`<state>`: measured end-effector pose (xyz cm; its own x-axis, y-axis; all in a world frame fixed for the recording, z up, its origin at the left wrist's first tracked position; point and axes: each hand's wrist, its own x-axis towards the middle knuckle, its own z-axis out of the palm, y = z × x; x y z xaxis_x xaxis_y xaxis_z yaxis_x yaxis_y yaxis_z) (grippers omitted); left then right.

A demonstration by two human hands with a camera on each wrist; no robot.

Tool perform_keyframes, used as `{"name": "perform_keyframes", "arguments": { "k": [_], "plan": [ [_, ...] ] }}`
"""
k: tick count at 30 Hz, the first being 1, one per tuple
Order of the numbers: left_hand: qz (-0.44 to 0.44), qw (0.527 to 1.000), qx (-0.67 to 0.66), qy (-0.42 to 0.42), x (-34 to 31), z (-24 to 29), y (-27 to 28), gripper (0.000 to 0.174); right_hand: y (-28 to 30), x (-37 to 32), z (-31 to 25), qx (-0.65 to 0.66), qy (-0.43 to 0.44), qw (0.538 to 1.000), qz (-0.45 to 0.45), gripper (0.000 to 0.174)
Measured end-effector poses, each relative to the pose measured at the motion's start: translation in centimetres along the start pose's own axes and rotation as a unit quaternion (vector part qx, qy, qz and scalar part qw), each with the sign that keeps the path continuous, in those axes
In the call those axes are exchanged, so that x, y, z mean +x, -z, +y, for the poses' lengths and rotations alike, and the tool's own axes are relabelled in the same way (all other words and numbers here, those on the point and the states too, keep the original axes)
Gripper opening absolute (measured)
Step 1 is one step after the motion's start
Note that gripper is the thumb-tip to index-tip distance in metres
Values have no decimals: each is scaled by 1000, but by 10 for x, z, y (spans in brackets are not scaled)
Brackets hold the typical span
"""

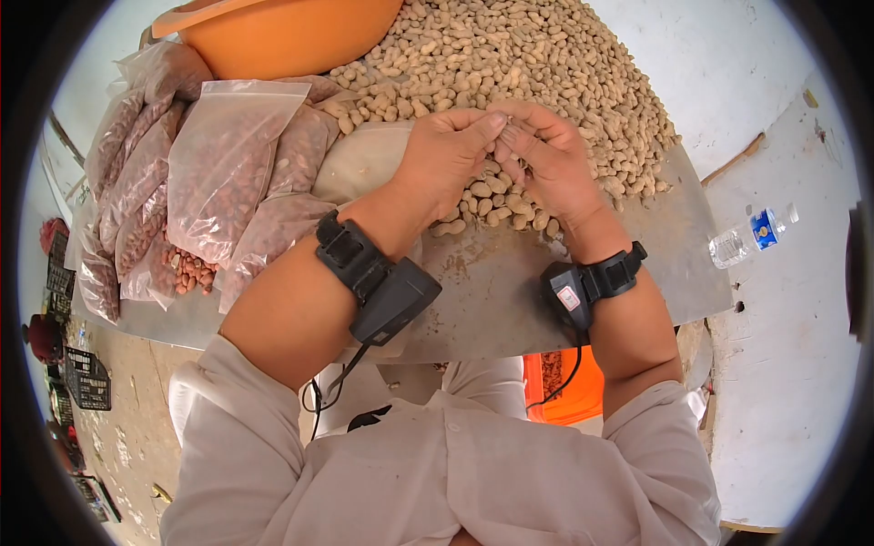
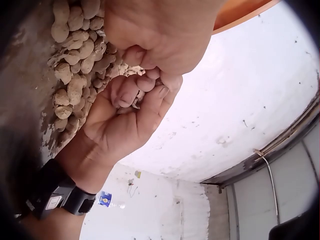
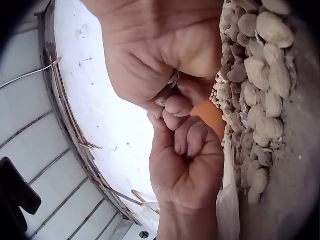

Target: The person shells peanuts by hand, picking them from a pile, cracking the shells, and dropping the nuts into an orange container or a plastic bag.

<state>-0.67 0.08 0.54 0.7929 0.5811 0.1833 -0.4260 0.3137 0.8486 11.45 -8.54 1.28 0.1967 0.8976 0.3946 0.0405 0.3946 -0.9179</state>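
Observation:
My left hand [image 1: 446,155] and right hand [image 1: 551,159] meet fingertip to fingertip over the near side of a peanut heap [image 1: 510,55]. Between the right thumb and fingers shows a small peanut [image 3: 160,101], mostly covered by the fingers. The left thumb and forefinger pinch at the same spot, their other fingers curled into the palm. Bits of shell [image 2: 136,103] show in the curl of the right hand. Just below the hands, unshelled peanuts [image 1: 496,200] lie loose on the metal tabletop [image 1: 473,300].
Bulging clear bags of red peanut kernels [image 1: 228,173] crowd the left of the table, with loose kernels [image 1: 193,273] among them. An orange basin [image 1: 282,41] stands behind. A plastic bottle [image 1: 751,238] lies at the right. Below the table edge is an orange container [image 1: 574,391].

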Motion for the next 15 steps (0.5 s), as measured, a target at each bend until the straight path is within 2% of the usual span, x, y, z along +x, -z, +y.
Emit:
{"name": "perform_keyframes", "arguments": {
  "k": [4,7,15],
  "plan": [
    [4,1000,-2,-8,1,-1,0,16,-9,-1,2,27,-9,998,51,18],
    [-10,1000,-25,-1,6,-8,5,15,-9,-2,7,141,-28,985,92,15],
    [-18,994,-106,9,4,-7,5,19,-2,0,11,243,-44,966,82,9]
  ]
}}
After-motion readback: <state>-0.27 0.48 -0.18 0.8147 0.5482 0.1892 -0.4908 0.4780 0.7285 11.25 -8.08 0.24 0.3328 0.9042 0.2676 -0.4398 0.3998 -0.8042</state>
